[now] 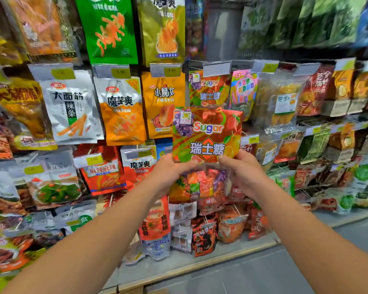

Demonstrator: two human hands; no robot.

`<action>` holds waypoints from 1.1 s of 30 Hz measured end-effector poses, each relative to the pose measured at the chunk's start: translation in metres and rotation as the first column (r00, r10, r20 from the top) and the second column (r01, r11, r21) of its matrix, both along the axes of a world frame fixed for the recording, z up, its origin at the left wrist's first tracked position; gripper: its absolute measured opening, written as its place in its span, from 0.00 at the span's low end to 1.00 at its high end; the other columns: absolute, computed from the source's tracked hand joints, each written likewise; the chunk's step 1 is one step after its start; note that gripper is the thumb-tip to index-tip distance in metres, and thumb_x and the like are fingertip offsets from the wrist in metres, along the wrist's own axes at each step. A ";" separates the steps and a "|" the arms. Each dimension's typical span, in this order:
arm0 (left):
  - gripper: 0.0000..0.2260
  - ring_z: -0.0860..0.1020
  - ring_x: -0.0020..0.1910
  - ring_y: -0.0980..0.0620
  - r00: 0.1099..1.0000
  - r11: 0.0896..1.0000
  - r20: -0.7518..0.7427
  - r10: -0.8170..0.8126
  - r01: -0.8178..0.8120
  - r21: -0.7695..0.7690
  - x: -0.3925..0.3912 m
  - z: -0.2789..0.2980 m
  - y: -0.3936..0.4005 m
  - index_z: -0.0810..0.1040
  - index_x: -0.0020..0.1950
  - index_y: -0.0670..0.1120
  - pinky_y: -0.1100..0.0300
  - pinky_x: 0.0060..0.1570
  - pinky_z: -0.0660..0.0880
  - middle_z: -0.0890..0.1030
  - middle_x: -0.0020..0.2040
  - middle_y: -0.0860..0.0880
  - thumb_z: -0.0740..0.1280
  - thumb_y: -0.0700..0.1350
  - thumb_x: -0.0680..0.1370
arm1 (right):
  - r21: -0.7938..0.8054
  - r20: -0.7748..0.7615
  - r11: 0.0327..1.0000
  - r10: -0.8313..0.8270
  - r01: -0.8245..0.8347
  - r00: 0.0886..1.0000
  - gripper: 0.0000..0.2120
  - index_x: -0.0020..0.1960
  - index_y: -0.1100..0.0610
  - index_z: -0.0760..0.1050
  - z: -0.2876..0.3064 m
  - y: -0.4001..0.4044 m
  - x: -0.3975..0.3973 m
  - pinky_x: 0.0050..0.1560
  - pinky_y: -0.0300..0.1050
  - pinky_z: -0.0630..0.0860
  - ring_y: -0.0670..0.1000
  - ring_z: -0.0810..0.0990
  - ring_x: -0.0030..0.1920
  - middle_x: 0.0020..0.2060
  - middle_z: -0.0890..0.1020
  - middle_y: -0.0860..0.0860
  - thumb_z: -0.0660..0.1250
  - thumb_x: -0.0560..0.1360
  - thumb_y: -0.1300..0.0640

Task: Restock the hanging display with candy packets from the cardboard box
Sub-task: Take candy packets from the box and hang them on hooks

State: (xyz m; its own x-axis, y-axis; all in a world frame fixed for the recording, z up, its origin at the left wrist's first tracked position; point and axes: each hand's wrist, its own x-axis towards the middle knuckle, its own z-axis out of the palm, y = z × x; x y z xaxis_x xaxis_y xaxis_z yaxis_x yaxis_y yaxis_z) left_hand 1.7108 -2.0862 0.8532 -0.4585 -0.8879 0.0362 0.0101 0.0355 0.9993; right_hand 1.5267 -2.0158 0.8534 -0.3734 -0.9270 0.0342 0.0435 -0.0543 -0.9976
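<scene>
I hold a candy packet [206, 134] upright in front of the hanging display; it has a red fruit-printed top marked "Sugar" and a clear lower half full of coloured sweets. My left hand [168, 172] pinches its left edge and my right hand [242, 172] grips its right edge, both near the middle of the packet. A matching candy packet [209, 90] hangs on the hook just above and behind it, under a blank price tag holder [217, 68]. The cardboard box is out of view.
Rows of hanging snack packets fill the display: a white one [70, 109], orange ones [121, 111], green ones up top [108, 28]. More bags lie on the low base shelf [200, 264]. Grey floor [285, 272] runs along the bottom right.
</scene>
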 end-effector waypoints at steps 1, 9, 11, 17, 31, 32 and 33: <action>0.04 0.82 0.33 0.59 1.000 1.000 -0.011 0.007 -0.007 -0.014 -0.005 0.005 -0.007 0.79 0.44 0.46 0.62 0.34 0.75 0.83 0.31 0.57 0.73 0.39 0.74 | 0.000 -0.022 1.000 -0.007 0.007 1.000 0.05 0.51 0.58 0.81 0.004 -0.009 -0.005 0.55 0.55 0.79 0.57 0.84 0.53 0.49 0.86 0.54 0.70 0.76 0.62; 0.28 0.84 0.50 0.45 0.998 0.998 -0.009 0.056 -0.056 -0.007 -0.037 0.022 -0.075 0.81 0.53 0.43 0.42 0.55 0.78 0.85 0.50 0.44 0.81 0.57 0.60 | -0.025 -0.012 1.000 -0.019 0.019 1.000 0.02 0.48 0.53 0.79 0.038 -0.068 -0.046 0.41 0.43 0.74 0.46 0.80 0.36 0.41 0.84 0.48 0.68 0.77 0.56; 0.15 0.84 0.44 0.49 0.998 0.998 -0.032 0.057 -0.057 0.007 -0.041 0.023 -0.089 0.82 0.49 0.44 0.50 0.53 0.78 0.86 0.46 0.46 0.78 0.49 0.68 | -0.040 0.027 0.998 -0.050 0.051 0.998 0.02 0.48 0.54 0.77 0.050 -0.082 -0.062 0.39 0.41 0.73 0.47 0.78 0.36 0.38 0.82 0.49 0.67 0.78 0.58; 0.05 0.83 0.38 0.56 0.989 0.988 -0.029 0.147 -0.148 -0.038 -0.054 0.023 -0.117 0.83 0.48 0.46 0.59 0.43 0.77 0.86 0.40 0.52 0.74 0.45 0.74 | -0.131 -0.065 0.984 -0.130 0.121 0.989 0.07 0.52 0.57 0.75 0.093 -0.143 -0.103 0.34 0.38 0.77 0.48 0.79 0.36 0.39 0.79 0.52 0.67 0.76 0.66; 0.31 0.84 0.44 0.54 0.961 0.960 0.129 0.245 -0.221 -0.174 -0.096 0.032 -0.149 0.69 0.71 0.38 0.65 0.41 0.78 0.86 0.43 0.53 0.77 0.45 0.71 | -0.253 -0.407 0.963 -0.197 0.097 0.892 0.16 0.58 0.52 0.75 0.147 -0.236 -0.150 0.55 0.51 0.78 0.53 0.81 0.51 0.47 0.81 0.48 0.68 0.71 0.56; 0.29 0.84 0.48 0.52 0.958 0.958 0.138 0.250 -0.225 -0.177 -0.097 0.034 -0.148 0.72 0.70 0.39 0.63 0.43 0.79 0.86 0.46 0.52 0.77 0.44 0.71 | -0.266 -0.371 0.959 -0.197 0.100 0.908 0.14 0.55 0.51 0.75 0.148 -0.239 -0.152 0.54 0.53 0.79 0.54 0.82 0.51 0.45 0.81 0.48 0.67 0.70 0.57; 0.26 0.84 0.50 0.50 0.955 0.958 0.153 0.255 -0.228 -0.173 -0.097 0.034 -0.148 0.75 0.67 0.41 0.61 0.46 0.79 0.86 0.47 0.51 0.77 0.44 0.71 | -0.282 -0.351 0.954 -0.201 0.102 0.915 0.13 0.53 0.50 0.74 0.149 -0.239 -0.153 0.54 0.55 0.79 0.55 0.83 0.49 0.42 0.81 0.47 0.66 0.68 0.56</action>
State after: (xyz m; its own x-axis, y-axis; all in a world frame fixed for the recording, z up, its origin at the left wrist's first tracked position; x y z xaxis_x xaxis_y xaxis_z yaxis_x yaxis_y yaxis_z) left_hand 1.6137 -2.2346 0.8870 -0.2421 -0.9629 0.1190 -0.1888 0.1671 0.9677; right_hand 1.3742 -2.2553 1.0026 -0.4225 -0.8019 0.4225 -0.3560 -0.2819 -0.8909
